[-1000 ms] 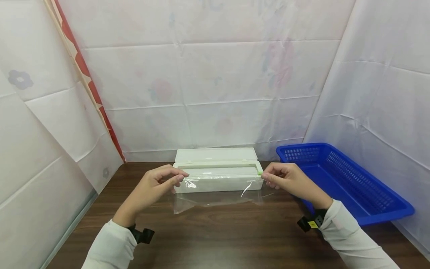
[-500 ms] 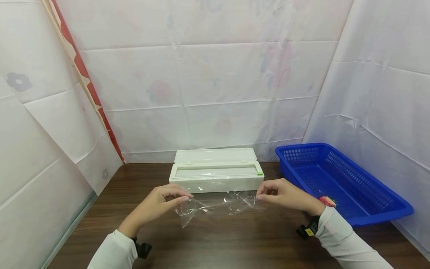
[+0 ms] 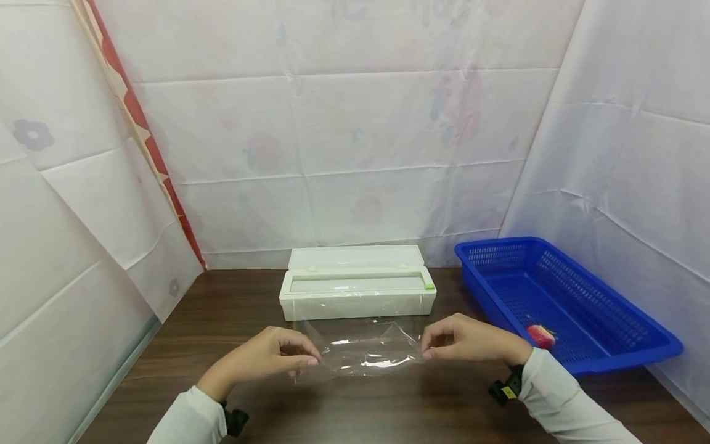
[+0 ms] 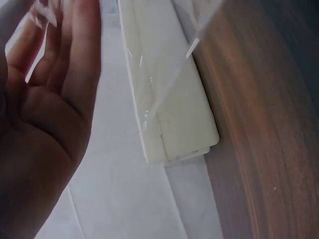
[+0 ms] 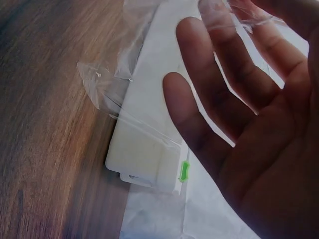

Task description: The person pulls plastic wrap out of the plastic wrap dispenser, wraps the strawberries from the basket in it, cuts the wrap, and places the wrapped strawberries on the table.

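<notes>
A sheet of clear plastic wrap (image 3: 368,354) stretches between my two hands, in front of a long white wrap dispenser box (image 3: 360,304). My left hand (image 3: 272,357) pinches the sheet's left edge between thumb and forefinger. At the other edge my right hand (image 3: 463,339) pinches it the same way. The box's lid (image 3: 355,256) stands raised at the back, and a small green slider (image 5: 184,171) sits at its right end. In the right wrist view the wrap (image 5: 102,87) trails over the box front, while the other fingers (image 5: 192,42) are spread.
A blue perforated basket (image 3: 627,361) stands on the right of the dark wooden table (image 3: 360,413). Inside it lies a red strawberry (image 3: 540,336), near the right forearm. White sheeting (image 3: 355,135) walls in the back and both sides.
Both hands have come down and toward me from the box, drawing the plastic wrap further out over the table. The strawberry in the basket has come into view.
</notes>
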A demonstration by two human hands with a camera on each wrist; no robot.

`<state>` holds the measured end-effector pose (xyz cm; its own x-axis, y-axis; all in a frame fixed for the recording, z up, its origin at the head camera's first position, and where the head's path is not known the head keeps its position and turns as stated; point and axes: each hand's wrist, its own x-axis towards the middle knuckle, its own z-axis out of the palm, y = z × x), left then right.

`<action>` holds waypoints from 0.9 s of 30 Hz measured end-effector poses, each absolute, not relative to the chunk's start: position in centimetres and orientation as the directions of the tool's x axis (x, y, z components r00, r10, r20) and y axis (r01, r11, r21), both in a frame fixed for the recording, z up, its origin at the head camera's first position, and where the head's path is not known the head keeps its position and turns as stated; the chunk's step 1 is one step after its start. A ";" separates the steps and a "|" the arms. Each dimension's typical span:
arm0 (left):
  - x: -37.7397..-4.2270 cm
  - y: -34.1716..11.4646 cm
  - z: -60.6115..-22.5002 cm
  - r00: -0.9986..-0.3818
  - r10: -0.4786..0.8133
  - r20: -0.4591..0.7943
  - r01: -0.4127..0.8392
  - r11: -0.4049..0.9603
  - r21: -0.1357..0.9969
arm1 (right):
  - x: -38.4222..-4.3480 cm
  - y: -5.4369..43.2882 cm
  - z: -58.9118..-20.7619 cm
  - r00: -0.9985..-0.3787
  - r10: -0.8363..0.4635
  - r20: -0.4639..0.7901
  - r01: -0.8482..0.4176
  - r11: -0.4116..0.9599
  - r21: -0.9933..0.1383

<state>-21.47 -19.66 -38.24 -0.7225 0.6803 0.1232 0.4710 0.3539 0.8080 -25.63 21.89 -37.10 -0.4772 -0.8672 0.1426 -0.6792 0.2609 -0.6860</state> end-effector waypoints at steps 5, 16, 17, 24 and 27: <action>-21.5 -19.7 -38.3 -0.688 0.713 0.135 0.529 0.365 0.766 | -25.5 21.9 -37.4 -0.455 -0.883 0.116 -0.677 0.259 -0.689; -21.5 -19.7 -39.1 -0.678 0.728 0.101 0.516 0.373 0.771 | -24.4 21.8 -38.7 -0.460 -0.887 -0.041 -0.593 0.341 -0.730; -21.6 -19.7 -39.2 -0.681 0.726 0.098 0.515 0.380 0.768 | -24.3 21.8 -38.8 -0.460 -0.885 -0.068 -0.571 0.353 -0.741; -22.1 -20.5 -39.8 -0.716 0.694 0.076 0.522 0.461 0.717 | -23.8 22.0 -38.9 -0.444 -0.871 -0.209 -0.468 0.424 -0.775; -22.3 -20.8 -40.0 -0.726 0.684 0.075 0.524 0.479 0.704 | -23.7 22.0 -38.8 -0.427 -0.881 -0.204 -0.504 0.419 -0.755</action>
